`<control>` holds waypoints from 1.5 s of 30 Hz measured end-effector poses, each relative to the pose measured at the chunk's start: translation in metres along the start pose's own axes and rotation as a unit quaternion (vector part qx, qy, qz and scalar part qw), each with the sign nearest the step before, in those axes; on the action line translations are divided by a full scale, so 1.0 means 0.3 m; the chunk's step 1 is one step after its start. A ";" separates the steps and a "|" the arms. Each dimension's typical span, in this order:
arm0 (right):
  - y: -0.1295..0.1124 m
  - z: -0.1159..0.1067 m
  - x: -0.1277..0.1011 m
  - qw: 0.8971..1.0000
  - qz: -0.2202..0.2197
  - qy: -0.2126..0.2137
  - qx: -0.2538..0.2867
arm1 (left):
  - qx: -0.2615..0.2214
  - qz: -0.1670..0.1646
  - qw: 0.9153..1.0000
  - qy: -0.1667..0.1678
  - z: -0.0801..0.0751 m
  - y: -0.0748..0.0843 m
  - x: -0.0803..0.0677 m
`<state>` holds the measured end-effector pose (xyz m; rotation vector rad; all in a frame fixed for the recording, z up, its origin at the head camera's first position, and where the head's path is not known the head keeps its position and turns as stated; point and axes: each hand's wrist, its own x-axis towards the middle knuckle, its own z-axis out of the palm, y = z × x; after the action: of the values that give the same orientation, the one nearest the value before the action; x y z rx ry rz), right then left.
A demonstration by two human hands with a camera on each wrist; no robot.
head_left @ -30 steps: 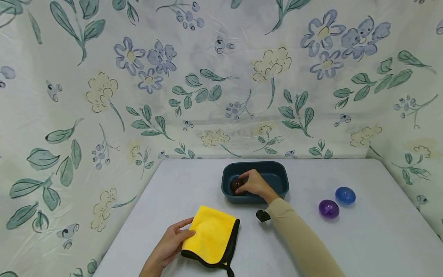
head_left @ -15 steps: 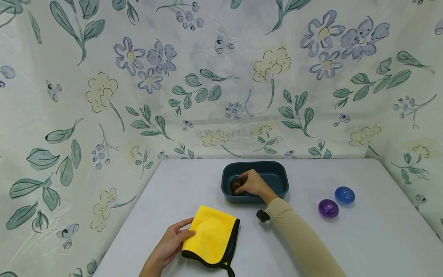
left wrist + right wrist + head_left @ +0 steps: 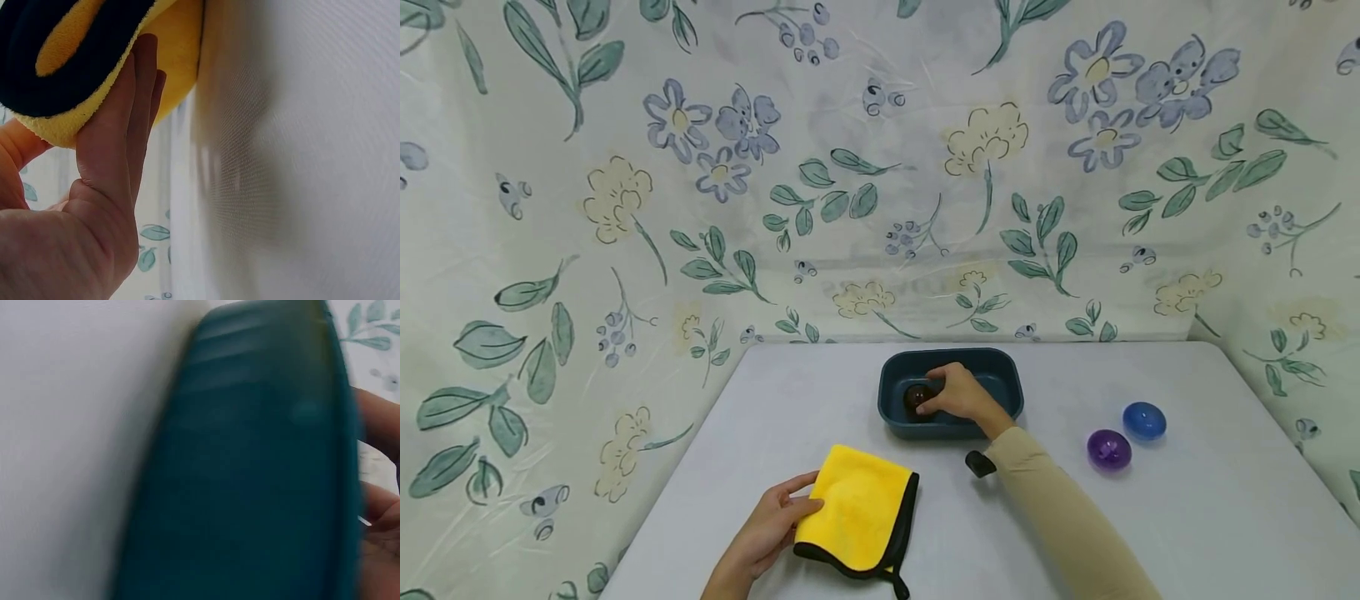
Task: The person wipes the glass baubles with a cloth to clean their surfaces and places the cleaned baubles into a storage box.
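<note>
**Right hand eases across the tray; left hand holds the cloth**

Compared with the views up to a second earlier, the right hand (image 3: 966, 396) lies slightly farther to the right, and the dark brown ball (image 3: 914, 400) sits a little farther from the tray's left end, with more of its surface exposed. The tan sleeve (image 3: 1060, 508) shifts the same way. For the work in hand, this suggests a slackened or adjusted contact with the ball; the change is small.

The ball lies inside the left half of the blue-green tray (image 3: 940, 430). The right thumb overlaps its lower right edge, and the index finger arches above it; whether the ball is pinched cannot be told, since in the right wrist view the tray wall hides the fingertips. The left hand (image 3: 775, 525) holds its place, gripping the yellow cloth (image 3: 859, 500) by its left edge, thumb on the near face and fingers behind.

Count: two hands; one cloth, edged in black and bearing one loop; one tray; one dark brown ball within it; two glossy rounded pieces, one purple (image 3: 1108, 451) and one blue (image 3: 1145, 422), lying just beside each other on the right of the white bench (image 3: 805, 400); one small black piece (image 3: 980, 463) next to the right cuff. A floral backdrop (image 3: 820, 292) rises behind.
</note>
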<state>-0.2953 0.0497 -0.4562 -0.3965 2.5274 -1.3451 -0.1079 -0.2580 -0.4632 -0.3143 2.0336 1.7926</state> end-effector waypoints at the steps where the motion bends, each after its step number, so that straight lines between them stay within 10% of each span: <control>1: -0.001 -0.015 -0.007 1.000 -0.005 0.003 -0.002 | 0.000 0.000 1.000 -0.001 0.000 -0.001 0.001; 15: -0.023 -0.355 -0.250 0.990 -0.131 0.032 0.052 | -0.007 0.000 1.000 -0.013 0.004 -0.005 0.002; 24: 0.100 -0.514 -0.436 0.985 -0.114 0.126 0.029 | -0.002 -0.003 1.000 -0.008 0.004 -0.006 0.002; 45: 0.442 -0.494 -0.662 0.981 -0.084 0.162 0.062 | -0.010 -0.002 1.000 -0.020 0.011 -0.015 0.014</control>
<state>-0.1771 0.3044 -0.4684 -0.4007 2.6953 -1.7475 -0.1093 -0.2549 -0.4694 -0.2855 1.9864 1.8037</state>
